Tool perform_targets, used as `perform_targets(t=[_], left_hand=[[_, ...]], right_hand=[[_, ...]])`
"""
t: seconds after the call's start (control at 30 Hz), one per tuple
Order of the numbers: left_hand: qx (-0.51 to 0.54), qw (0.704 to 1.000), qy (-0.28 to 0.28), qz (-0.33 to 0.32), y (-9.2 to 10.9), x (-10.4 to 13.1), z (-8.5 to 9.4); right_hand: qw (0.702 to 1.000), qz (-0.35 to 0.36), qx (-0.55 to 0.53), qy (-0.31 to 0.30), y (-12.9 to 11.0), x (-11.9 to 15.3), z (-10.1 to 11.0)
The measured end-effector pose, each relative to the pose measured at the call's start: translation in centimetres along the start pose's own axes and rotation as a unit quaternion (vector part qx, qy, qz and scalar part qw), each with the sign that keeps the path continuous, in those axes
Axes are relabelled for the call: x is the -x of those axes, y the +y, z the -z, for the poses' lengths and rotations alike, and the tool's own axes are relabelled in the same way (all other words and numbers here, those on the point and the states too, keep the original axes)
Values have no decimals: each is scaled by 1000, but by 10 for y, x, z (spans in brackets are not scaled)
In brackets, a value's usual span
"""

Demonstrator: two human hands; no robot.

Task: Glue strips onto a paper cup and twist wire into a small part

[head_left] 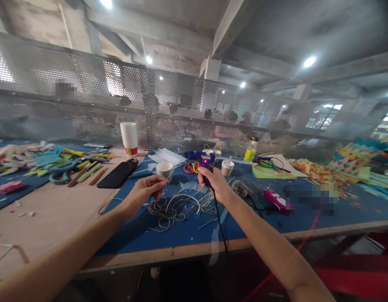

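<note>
My right hand (219, 184) is wrapped around the handle of a blue glue gun (197, 156), whose small red light is lit. The gun's nozzle points left, and its black cable hangs down over the table edge. To the left, my left hand (150, 186) pinches a thin pale strand (170, 173) between thumb and fingers, its tip sticking up to the right. Behind that hand stands a white paper cup (164, 167). Loops of grey cord (167, 216) lie below both hands on the blue mat (187, 237), with clear thin strips (194, 188) between.
Left are a black phone (117, 175), scissors (59, 175) and paper scraps (41, 158). A stack of paper cups (129, 136) stands behind. Rightward are a cup with a stick (227, 168), a yellow-labelled bottle (250, 151) and a magenta device (275, 199). A perforated metal screen (169, 98) rises behind.
</note>
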State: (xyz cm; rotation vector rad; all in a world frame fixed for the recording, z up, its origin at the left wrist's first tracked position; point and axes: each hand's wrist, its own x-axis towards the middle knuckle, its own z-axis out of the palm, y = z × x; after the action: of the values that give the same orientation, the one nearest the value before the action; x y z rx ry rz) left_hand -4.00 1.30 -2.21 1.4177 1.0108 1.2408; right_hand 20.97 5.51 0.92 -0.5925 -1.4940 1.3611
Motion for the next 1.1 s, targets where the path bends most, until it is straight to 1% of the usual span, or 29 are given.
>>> perform_targets(t=[0.07,0.13,0.27,0.33,0.4,0.53,0.63,0.77,0.93,1.1], left_hand=[[0,1000,0,5,0,0,0],[4,1000,2,16,0,0,-1],[40,998,8,45,0,0,-1],[61,997,6,56,1,0,-1],[82,995,1,61,1,0,0],[107,992,-8,62,4,1,2],[109,992,-16,58,5,2,1],[108,992,-17,58,5,2,1],[103,993,-14,60,8,3,0],[100,993,-18,60,10,5,-2]], right_hand=[[1000,16,21,5,-1,-2,0],[1000,18,24,7,1,-1,0],[1000,17,8,-18,4,8,-3],[999,11,27,-29,4,11,-4],[997,5,70,-27,4,13,-4],[987,29,157,9,7,12,-2],[980,49,191,22,9,13,-1],[975,53,214,19,11,15,-3],[974,72,214,11,15,16,-5],[966,90,244,11,17,17,-4]])
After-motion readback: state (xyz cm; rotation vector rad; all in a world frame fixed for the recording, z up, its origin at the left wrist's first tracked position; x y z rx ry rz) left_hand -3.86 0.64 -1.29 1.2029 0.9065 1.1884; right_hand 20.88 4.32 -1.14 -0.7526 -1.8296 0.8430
